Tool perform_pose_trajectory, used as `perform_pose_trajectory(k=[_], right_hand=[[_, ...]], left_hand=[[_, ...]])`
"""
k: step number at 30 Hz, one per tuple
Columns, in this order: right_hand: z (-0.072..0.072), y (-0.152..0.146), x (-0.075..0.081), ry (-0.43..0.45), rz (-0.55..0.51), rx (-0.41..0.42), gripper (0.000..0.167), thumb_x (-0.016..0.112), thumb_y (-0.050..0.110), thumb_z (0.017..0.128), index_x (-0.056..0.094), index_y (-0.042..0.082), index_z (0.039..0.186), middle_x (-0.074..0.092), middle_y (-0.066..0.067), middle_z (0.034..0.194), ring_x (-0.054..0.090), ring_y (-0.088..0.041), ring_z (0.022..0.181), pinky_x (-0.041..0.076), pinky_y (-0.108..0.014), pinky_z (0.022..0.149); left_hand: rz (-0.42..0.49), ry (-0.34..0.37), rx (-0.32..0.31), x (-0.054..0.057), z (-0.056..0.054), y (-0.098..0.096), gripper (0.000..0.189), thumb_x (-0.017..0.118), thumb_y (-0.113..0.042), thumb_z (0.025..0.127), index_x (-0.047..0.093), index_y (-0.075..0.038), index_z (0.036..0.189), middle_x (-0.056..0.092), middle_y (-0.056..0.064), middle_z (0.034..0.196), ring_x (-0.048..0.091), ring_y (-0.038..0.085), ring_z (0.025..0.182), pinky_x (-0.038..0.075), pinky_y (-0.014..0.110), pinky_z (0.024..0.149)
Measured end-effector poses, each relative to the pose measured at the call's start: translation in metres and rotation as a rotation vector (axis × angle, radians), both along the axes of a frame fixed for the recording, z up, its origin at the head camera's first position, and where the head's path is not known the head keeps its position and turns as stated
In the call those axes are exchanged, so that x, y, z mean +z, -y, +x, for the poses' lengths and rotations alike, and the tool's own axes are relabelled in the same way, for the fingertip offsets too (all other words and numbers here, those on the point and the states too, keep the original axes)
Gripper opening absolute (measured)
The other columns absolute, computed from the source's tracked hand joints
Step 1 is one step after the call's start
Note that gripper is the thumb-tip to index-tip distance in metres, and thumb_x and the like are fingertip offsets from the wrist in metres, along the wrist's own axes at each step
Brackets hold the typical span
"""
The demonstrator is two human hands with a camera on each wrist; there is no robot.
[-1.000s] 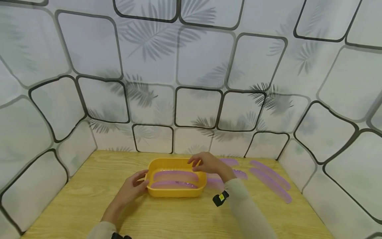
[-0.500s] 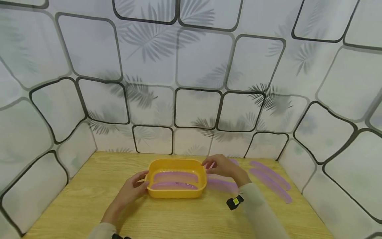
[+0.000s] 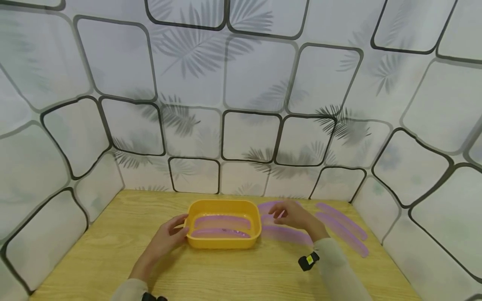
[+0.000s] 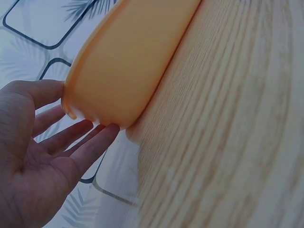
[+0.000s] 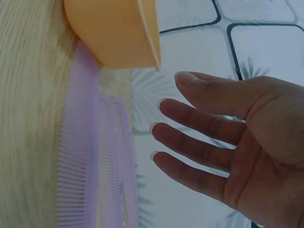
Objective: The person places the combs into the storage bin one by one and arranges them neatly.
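A yellow plastic basket stands on the wood-grain table, with two translucent purple combs lying lengthwise inside it. At its left end my left hand touches the wall and rim with extended fingers; the left wrist view shows the fingertips against the basket's end. My right hand hovers right of the basket over a group of purple combs, which it partly hides. In the right wrist view its fingers are spread loosely and hold nothing; the toothed combs lie apart from it.
Two more long purple combs lie slanted at the right side of the table. Patterned curtain-like walls rise behind the table and along both sides.
My right hand has moved right, from above the basket's right end to over the combs beside it. The left hand and the basket have stayed in place.
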State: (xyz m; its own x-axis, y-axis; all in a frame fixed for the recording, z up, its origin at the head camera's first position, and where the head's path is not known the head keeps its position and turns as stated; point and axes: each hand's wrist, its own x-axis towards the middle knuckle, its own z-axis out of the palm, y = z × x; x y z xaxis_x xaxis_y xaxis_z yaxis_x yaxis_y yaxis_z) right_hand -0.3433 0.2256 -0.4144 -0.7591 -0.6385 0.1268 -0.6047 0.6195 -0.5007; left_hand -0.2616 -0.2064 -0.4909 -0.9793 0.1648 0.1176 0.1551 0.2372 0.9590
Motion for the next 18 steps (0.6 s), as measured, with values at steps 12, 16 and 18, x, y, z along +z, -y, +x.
perform_pose_trajectory(k=[12, 16, 18], right_hand=[[-0.002, -0.02, -0.015, 0.085, 0.0, -0.007, 0.023, 0.072, 0.002, 0.092, 0.071, -0.005, 0.114, 0.073, -0.028, 0.111, 0.072, -0.037, 0.098, 0.062, -0.035, 0.083], [-0.005, -0.025, -0.023, 0.083, 0.021, -0.029, 0.025, 0.073, 0.003, 0.092, 0.071, -0.006, 0.114, 0.073, -0.027, 0.111, 0.071, -0.037, 0.098, 0.063, -0.039, 0.084], [-0.006, -0.027, -0.026, 0.084, 0.03, -0.041, 0.025, 0.073, 0.003, 0.091, 0.071, -0.006, 0.114, 0.073, -0.027, 0.111, 0.071, -0.036, 0.098, 0.062, -0.039, 0.084]], left_hand=[[0.007, -0.027, -0.009, 0.0, -0.001, 0.001, 0.056, 0.06, -0.014, 0.105, 0.039, 0.006, 0.154, 0.043, 0.037, 0.153, 0.056, 0.05, 0.134, 0.064, 0.034, 0.091], [0.016, -0.035, -0.022, 0.0, -0.001, 0.001, 0.057, 0.06, -0.013, 0.105, 0.039, 0.007, 0.154, 0.042, 0.038, 0.153, 0.055, 0.051, 0.133, 0.064, 0.035, 0.09], [0.02, -0.037, -0.027, -0.001, -0.001, 0.002, 0.057, 0.06, -0.013, 0.105, 0.038, 0.007, 0.154, 0.043, 0.038, 0.152, 0.055, 0.052, 0.133, 0.064, 0.035, 0.09]])
